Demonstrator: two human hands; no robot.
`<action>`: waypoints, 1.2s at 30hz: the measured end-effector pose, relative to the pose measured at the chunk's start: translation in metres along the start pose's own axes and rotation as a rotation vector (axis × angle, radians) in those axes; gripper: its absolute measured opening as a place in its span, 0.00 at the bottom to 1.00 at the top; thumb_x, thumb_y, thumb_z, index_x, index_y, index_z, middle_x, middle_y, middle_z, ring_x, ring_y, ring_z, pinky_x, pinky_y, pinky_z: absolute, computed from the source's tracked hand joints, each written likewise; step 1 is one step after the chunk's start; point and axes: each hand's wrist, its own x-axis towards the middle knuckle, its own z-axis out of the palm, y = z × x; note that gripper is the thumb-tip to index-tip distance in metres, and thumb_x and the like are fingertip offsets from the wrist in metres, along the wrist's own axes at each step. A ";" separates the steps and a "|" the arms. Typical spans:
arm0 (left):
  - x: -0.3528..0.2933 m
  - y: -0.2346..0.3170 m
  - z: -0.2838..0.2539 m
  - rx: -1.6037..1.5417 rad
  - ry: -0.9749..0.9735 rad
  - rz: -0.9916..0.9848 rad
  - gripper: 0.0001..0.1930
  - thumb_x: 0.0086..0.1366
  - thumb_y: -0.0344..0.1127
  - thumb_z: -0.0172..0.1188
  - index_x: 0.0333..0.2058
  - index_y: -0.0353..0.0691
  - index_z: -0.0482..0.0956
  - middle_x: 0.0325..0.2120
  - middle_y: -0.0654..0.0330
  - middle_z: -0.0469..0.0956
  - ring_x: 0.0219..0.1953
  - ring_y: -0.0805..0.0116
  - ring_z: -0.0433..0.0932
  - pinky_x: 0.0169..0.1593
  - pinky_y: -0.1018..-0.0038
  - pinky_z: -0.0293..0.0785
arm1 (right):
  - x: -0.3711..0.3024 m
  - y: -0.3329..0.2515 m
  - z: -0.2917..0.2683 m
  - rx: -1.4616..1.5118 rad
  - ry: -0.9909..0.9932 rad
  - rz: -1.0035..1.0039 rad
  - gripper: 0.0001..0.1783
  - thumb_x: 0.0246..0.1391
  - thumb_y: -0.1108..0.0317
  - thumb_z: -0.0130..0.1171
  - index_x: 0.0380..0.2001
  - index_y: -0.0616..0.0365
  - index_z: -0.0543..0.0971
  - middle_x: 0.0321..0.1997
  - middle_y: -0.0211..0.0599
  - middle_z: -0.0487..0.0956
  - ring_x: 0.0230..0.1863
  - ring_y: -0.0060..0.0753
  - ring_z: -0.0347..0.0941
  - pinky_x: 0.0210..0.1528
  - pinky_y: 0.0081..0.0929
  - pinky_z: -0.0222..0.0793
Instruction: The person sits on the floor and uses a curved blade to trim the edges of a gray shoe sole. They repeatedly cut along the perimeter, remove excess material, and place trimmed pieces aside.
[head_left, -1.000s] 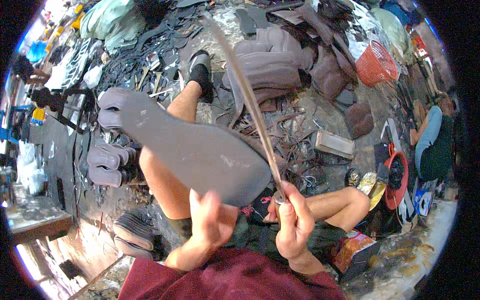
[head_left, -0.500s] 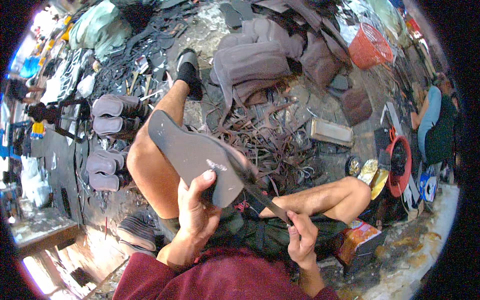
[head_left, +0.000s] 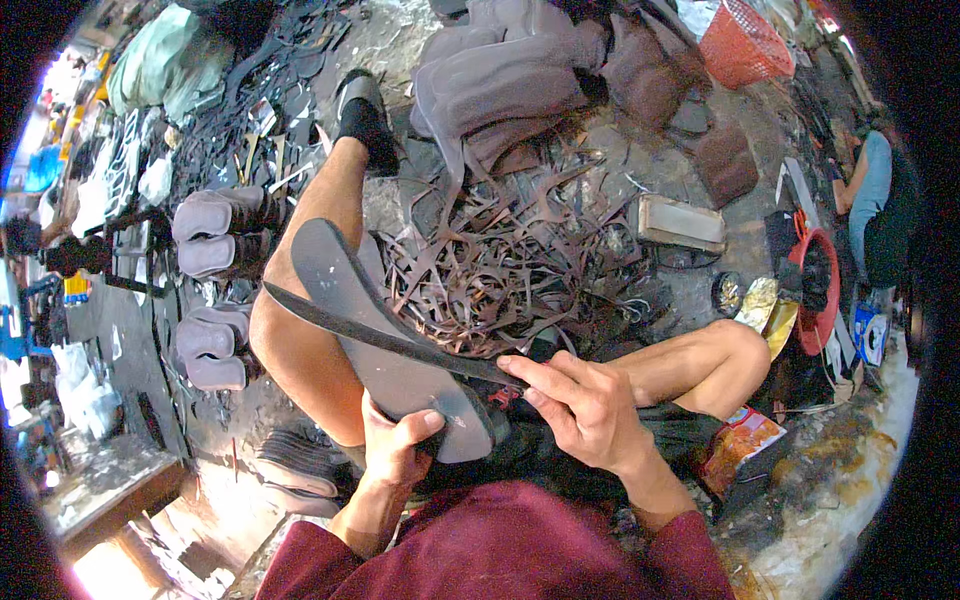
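A grey shoe sole (head_left: 395, 385) is tilted in front of my lap, its toe end toward the far left. Closed around its heel end, my left hand (head_left: 392, 447) presses its thumb on the upper face. From my right hand (head_left: 590, 412), a long thin dark strip (head_left: 340, 323) reaches leftward across the sole and tapers to a point past its left edge. The thumb and fingers of that hand pinch the strip's right end. Part of the sole is hidden under the strip.
Dark offcut strips (head_left: 520, 255) lie heaped between my legs. Stacked sole pairs (head_left: 215, 345) stand at left. Beyond are dark moulded sheets (head_left: 500, 85) and a red basket (head_left: 745, 45). At right lie a pale rectangular block (head_left: 680, 222) and a red basin (head_left: 817, 290); another person (head_left: 872, 190) sits there.
My right hand has moved up and left, and the strip, which ran down to the right from the sole's edge, now lies across it. The sole has turned and shifted slightly down.
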 end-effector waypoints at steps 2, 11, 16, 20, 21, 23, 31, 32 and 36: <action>0.002 0.001 -0.010 0.009 -0.051 -0.056 0.32 0.39 0.33 0.71 0.46 0.33 0.71 0.35 0.58 0.78 0.34 0.64 0.79 0.41 0.69 0.78 | 0.011 0.001 0.003 0.027 -0.065 -0.030 0.22 0.52 0.74 0.62 0.52 0.51 0.80 0.22 0.35 0.72 0.20 0.37 0.70 0.23 0.33 0.67; 0.004 -0.002 -0.017 0.028 -0.221 -0.070 0.34 0.43 0.28 0.72 0.52 0.33 0.70 0.42 0.57 0.79 0.44 0.64 0.79 0.49 0.65 0.77 | 0.049 0.012 0.068 0.150 0.193 -0.076 0.23 0.58 0.60 0.60 0.58 0.39 0.77 0.27 0.34 0.73 0.27 0.40 0.75 0.30 0.35 0.72; 0.014 -0.016 -0.014 -0.107 -0.346 0.217 0.24 0.54 0.35 0.69 0.48 0.37 0.72 0.45 0.53 0.79 0.50 0.58 0.75 0.55 0.60 0.71 | 0.043 0.024 0.054 0.454 0.616 0.198 0.24 0.66 0.66 0.50 0.63 0.61 0.69 0.29 0.33 0.76 0.29 0.28 0.71 0.32 0.25 0.68; 0.055 0.005 0.000 0.476 -0.439 1.118 0.05 0.59 0.39 0.67 0.31 0.47 0.81 0.56 0.45 0.75 0.70 0.35 0.53 0.69 0.44 0.49 | 0.017 0.006 0.013 1.016 0.313 0.542 0.32 0.63 0.62 0.57 0.66 0.59 0.62 0.29 0.30 0.79 0.19 0.17 0.70 0.22 0.17 0.66; 0.050 0.007 0.009 0.636 -0.384 1.187 0.04 0.60 0.39 0.66 0.29 0.49 0.81 0.61 0.47 0.71 0.72 0.36 0.46 0.70 0.44 0.44 | 0.011 -0.002 0.009 1.094 0.216 0.592 0.31 0.60 0.65 0.61 0.64 0.62 0.65 0.29 0.29 0.79 0.20 0.17 0.71 0.23 0.17 0.66; 0.050 -0.009 0.015 0.591 -0.221 1.190 0.11 0.59 0.36 0.67 0.39 0.42 0.80 0.68 0.44 0.57 0.72 0.40 0.49 0.70 0.49 0.51 | 0.009 -0.007 0.017 1.177 0.182 0.626 0.31 0.51 0.72 0.70 0.57 0.68 0.72 0.31 0.29 0.80 0.23 0.18 0.73 0.25 0.18 0.68; 0.002 0.027 0.002 0.128 -0.069 0.264 0.26 0.63 0.29 0.66 0.60 0.34 0.72 0.40 0.61 0.83 0.39 0.78 0.78 0.41 0.79 0.74 | 0.059 -0.009 0.006 1.105 0.321 0.638 0.29 0.50 0.71 0.69 0.56 0.66 0.74 0.35 0.36 0.84 0.23 0.23 0.76 0.24 0.20 0.71; 0.007 0.042 -0.002 0.069 0.055 0.371 0.26 0.64 0.28 0.64 0.60 0.33 0.72 0.43 0.59 0.82 0.42 0.77 0.78 0.44 0.79 0.74 | 0.062 -0.017 0.001 1.121 0.356 0.557 0.29 0.54 0.66 0.66 0.58 0.66 0.73 0.37 0.41 0.84 0.20 0.24 0.75 0.19 0.19 0.68; 0.076 0.124 -0.073 -0.335 0.456 0.803 0.24 0.68 0.29 0.58 0.61 0.28 0.69 0.55 0.53 0.76 0.54 0.70 0.74 0.57 0.75 0.69 | 0.041 0.017 -0.014 0.943 0.563 0.512 0.26 0.62 0.60 0.57 0.58 0.63 0.72 0.28 0.38 0.79 0.15 0.23 0.68 0.16 0.20 0.65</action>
